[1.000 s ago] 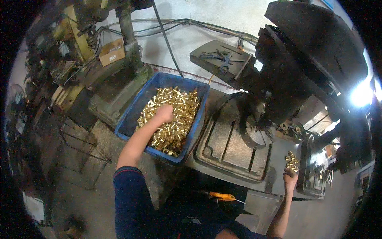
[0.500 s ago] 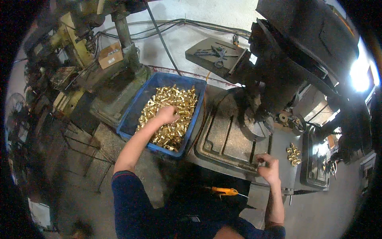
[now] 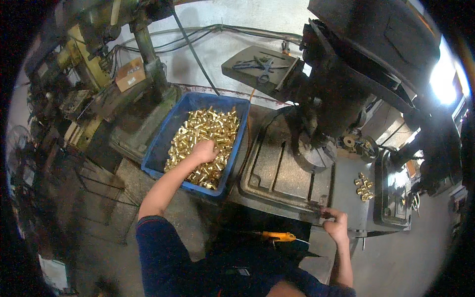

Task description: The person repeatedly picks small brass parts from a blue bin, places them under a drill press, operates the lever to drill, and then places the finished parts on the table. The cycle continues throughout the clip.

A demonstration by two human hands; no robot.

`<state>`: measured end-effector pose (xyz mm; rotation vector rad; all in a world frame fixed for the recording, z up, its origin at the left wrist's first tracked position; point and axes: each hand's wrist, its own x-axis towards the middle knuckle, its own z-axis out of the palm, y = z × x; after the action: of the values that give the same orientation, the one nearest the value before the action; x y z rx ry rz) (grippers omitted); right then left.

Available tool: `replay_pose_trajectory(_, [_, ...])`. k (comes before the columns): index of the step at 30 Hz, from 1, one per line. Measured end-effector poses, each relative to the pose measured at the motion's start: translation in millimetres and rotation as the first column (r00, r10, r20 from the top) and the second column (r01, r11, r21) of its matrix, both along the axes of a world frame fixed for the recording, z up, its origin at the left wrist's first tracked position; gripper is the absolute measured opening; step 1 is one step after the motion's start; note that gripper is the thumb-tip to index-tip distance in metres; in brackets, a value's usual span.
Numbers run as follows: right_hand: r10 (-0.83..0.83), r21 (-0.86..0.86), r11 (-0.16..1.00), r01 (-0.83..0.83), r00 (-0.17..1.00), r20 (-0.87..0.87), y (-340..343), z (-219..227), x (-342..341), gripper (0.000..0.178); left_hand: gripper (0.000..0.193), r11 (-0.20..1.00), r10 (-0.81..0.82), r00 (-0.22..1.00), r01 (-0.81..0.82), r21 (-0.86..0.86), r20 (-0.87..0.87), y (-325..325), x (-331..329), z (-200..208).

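Observation:
My left hand [image 3: 204, 151] is down among brass fittings [image 3: 210, 123] heaped in a blue plastic bin [image 3: 157, 153]. Its fingers are closed and point into the heap; what they grip, if anything, is hidden. At the front right corner of a drill press's grey slotted base [image 3: 279, 173], my right hand [image 3: 337, 226] is held with curled fingers. A small dark spot shows by its fingertips, too unclear to name. Several loose brass fittings [image 3: 364, 187] lie in a small group on the bench top to the right of that base.
An orange air blow gun [image 3: 279, 236] lies by the bench's front edge. Behind, a side tray [image 3: 242, 58] carries pliers-like tools. The drill press's round chuck-like fixture [image 3: 314, 154] stands on its base. Another machine [image 3: 153, 54] with a cardboard box [image 3: 130, 75] is at left.
My left hand has shifted slightly down and left in the view, still in the heap. My right hand has dropped a little towards the base's front edge. The whole view has tilted slightly.

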<state>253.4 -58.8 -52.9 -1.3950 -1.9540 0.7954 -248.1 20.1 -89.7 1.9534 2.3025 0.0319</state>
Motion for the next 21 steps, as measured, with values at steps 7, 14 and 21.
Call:
replay_pose_trajectory(7, [0.233,-0.086,0.962,-0.26,0.942,-0.24,3,16,-41,0.04,0.04,0.991,-0.135,0.157,0.039,0.13,0.978,-54,46,94])
replay_pose_trajectory(14, [0.224,-0.268,0.552,-0.789,0.451,-0.864,13,33,-93,0.032,0.031,0.67,-0.167,-0.009,0.733,0.12,0.986,-88,156,100])
replay_pose_trajectory(21, [0.268,-0.334,0.537,-0.775,0.532,-0.803,5,19,-71,0.025,0.03,0.585,-0.08,-0.026,0.808,0.068,0.996,-80,190,78])
